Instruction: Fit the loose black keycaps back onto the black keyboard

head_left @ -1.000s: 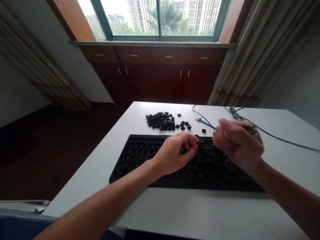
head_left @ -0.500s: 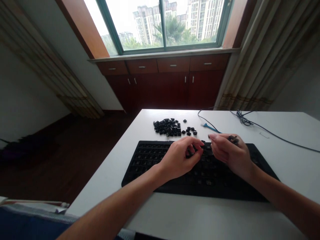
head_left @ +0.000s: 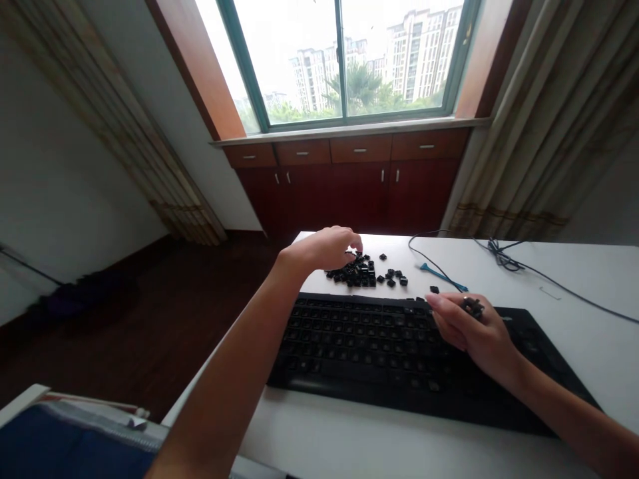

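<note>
My left hand (head_left: pixel 337 247) reaches over the pile of black keycaps (head_left: pixel 362 274) at the back of the white table. Its fingers curve down with thumb and forefinger apart, and they partly hide the pile. Above the right part of the black keyboard (head_left: pixel 344 339), my right hand (head_left: pixel 476 329) is closed. Small dark pieces that look like keycaps (head_left: pixel 472 307) show in its curled fingers. Another dark keycap (head_left: pixel 434 289) is at the tips of thumb and forefinger; whether it is pinched or lies behind them I cannot tell. Many key positions on the keyboard look bare.
Several loose keycaps (head_left: pixel 391 275) lie right of the pile. Behind my right hand is a blue tool (head_left: pixel 442 274), with a black cable (head_left: pixel 499 253) beyond it. A thin bent wire (head_left: pixel 550 293) lies at the right. The table's left edge borders a dark floor (head_left: pixel 150 319).
My left hand has left the keyboard and moved away from me and left to the keycap pile, its fingers parting. My right hand stays nearly in place. The whole view has shifted slightly.
</note>
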Available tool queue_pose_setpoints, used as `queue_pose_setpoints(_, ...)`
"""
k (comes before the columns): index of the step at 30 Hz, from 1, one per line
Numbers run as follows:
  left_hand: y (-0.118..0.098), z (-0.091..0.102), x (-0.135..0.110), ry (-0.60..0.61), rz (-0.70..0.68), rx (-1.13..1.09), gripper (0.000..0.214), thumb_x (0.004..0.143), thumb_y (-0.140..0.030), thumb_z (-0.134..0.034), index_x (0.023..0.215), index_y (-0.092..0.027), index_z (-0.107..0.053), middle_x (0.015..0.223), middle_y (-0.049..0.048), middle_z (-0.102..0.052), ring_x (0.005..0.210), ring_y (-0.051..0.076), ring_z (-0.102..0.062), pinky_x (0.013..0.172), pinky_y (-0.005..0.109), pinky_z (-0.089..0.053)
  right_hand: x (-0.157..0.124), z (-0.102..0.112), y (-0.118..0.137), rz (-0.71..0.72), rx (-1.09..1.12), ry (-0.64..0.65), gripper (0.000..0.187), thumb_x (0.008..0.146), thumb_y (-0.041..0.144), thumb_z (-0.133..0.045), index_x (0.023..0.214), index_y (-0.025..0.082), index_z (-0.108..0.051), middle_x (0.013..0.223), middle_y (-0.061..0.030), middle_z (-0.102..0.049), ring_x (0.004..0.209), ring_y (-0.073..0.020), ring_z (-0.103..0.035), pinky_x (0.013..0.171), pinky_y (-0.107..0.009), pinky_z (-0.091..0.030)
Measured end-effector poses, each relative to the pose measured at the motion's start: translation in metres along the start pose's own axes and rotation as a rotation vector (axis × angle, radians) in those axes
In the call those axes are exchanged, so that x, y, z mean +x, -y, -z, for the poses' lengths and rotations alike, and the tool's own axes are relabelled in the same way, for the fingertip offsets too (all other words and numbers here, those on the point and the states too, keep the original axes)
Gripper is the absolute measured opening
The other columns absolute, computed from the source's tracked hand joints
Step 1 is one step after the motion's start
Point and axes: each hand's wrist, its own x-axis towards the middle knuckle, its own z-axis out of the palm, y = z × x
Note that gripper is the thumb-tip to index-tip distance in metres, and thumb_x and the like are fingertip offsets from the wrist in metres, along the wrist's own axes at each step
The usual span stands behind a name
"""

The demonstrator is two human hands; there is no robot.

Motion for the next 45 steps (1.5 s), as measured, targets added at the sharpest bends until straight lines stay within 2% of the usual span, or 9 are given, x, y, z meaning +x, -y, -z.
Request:
queue_pose_setpoints(4,0.037,-0.008,-0.002,0.045,0.109,0.012,0.031,0.082,-0.028,-0.069,0.112,-0.022,-0.073,0.114,0.0083,-0.071,0.097,0.023,-0.066,0.081,0.029,-0.048,-0.003,0.002,0.003,0.001,-0.051,0.011,0.054,0.093,0.05,-0.06,0.053,0.021,-0.04,0.048,0.0054,-0.033,0.043,-0.0087,-0.027,0.04,-0.028,-0.02)
queue_pose_setpoints(7,0.05,-0.011,-0.005,0.084,0.137,-0.009,0.032,0.078,-0.036,-0.074,0.108,-0.022,-0.074,0.107,0.0072,-0.073,0.087,0.021,-0.067,0.072,0.027,-0.048,0.003,0.004,0.017,0.045,-0.218,0.025,0.049,0.095,0.05,-0.058,0.058,0.021,-0.043,0.052,0.0051,-0.035,0.045,-0.0089,-0.031,0.04,-0.026,-0.024)
queue_pose_setpoints(12,0.028,-0.022,0.003,0.117,-0.024,-0.062,0.027,0.074,-0.034,-0.079,0.098,-0.024,-0.076,0.09,0.0021,-0.074,0.077,0.017,-0.065,0.067,0.025,-0.046,0.045,0.0,0.031,0.191,-0.771,0.092,0.029,0.093,0.05,-0.06,0.096,0.022,-0.07,0.073,-0.0016,-0.063,0.059,-0.0145,-0.055,0.053,-0.027,-0.042)
queue_pose_setpoints(15,0.008,-0.031,0.01,0.132,-0.157,-0.08,0.03,0.071,-0.032,-0.082,0.1,-0.025,-0.076,0.089,0.0008,-0.073,0.077,0.018,-0.065,0.068,0.026,-0.047,0.073,-0.007,0.019,0.298,-1.133,0.208,0.024,0.094,0.041,-0.059,0.108,0.027,-0.073,0.1,-0.0058,-0.071,0.076,-0.0196,-0.065,0.065,-0.031,-0.047)
queue_pose_setpoints(18,-0.003,-0.038,0.013,0.096,-0.233,-0.07,0.03,0.074,-0.028,-0.08,0.104,-0.024,-0.075,0.097,0.0041,-0.072,0.086,0.021,-0.066,0.075,0.028,-0.048,0.09,-0.013,0.005,0.316,-1.302,0.283,0.03,0.094,0.039,-0.057,0.12,0.028,-0.069,0.113,-0.0076,-0.069,0.084,-0.0228,-0.068,0.067,-0.032,-0.047)
queue_pose_setpoints(25,0.001,-0.047,0.019,0.016,-0.286,-0.056,0.036,0.077,-0.037,-0.079,0.11,-0.022,-0.075,0.11,0.0098,-0.067,0.104,0.026,-0.063,0.088,0.033,-0.049,0.096,-0.021,-0.002,0.301,-1.336,0.311,0.032,0.096,0.047,-0.056,0.114,0.025,-0.069,0.111,-0.0087,-0.068,0.083,-0.0235,-0.068,0.065,-0.032,-0.045)
queue_pose_setpoints(32,0.002,-0.054,0.024,0.024,-0.35,-0.05,0.019,0.081,-0.028,-0.073,0.098,-0.025,-0.08,0.103,0.0072,-0.071,0.097,0.024,-0.065,0.09,0.033,-0.049,0.089,-0.014,0.001,0.284,-1.345,0.321,0.027,0.096,0.045,-0.054,0.1,0.024,-0.07,0.11,-0.0071,-0.066,0.075,-0.019,-0.066,0.066,-0.032,-0.044)
queue_pose_setpoints(37,-0.001,-0.054,0.026,0.033,-0.355,-0.038,0.017,0.082,-0.027,-0.07,0.095,-0.024,-0.081,0.097,0.0074,-0.072,0.093,0.022,-0.065,0.088,0.032,-0.05,0.093,-0.015,-0.001,0.26,-1.319,0.293,0.031,0.092,0.05,-0.059,0.105,0.025,-0.07,0.107,-0.0078,-0.068,0.083,-0.0235,-0.067,0.069,-0.034,-0.046)
queue_pose_setpoints(45,-0.003,-0.055,0.027,0.05,-0.35,-0.048,0.015,0.082,-0.025,-0.071,0.092,-0.023,-0.081,0.098,0.0084,-0.072,0.098,0.025,-0.065,0.088,0.034,-0.049,0.094,-0.01,0.002,0.271,-1.211,0.269,0.025,0.091,0.047,-0.061,0.094,0.025,-0.073,0.102,-0.0076,-0.071,0.083,-0.0231,-0.066,0.074,-0.035,-0.048)
